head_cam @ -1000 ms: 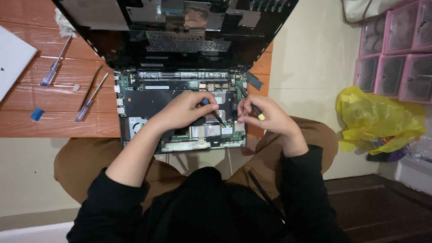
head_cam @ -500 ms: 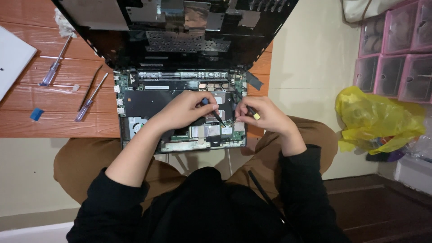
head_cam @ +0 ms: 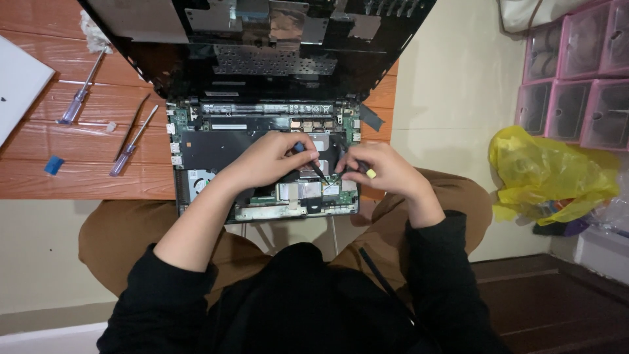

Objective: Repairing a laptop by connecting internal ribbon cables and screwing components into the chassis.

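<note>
An opened laptop base lies on the low wooden table, its green circuit board exposed. My left hand grips a small black-tipped screwdriver with a blue handle, its tip down on the board. My right hand pinches a thin tool with a yellow end, its tip meeting the same spot near the board's lower right. The laptop's removed black cover leans up behind the base.
Two screwdrivers and a longer clear-handled one lie on the table at left, with a small blue piece and a white sheet. A yellow plastic bag and pink drawers stand at right.
</note>
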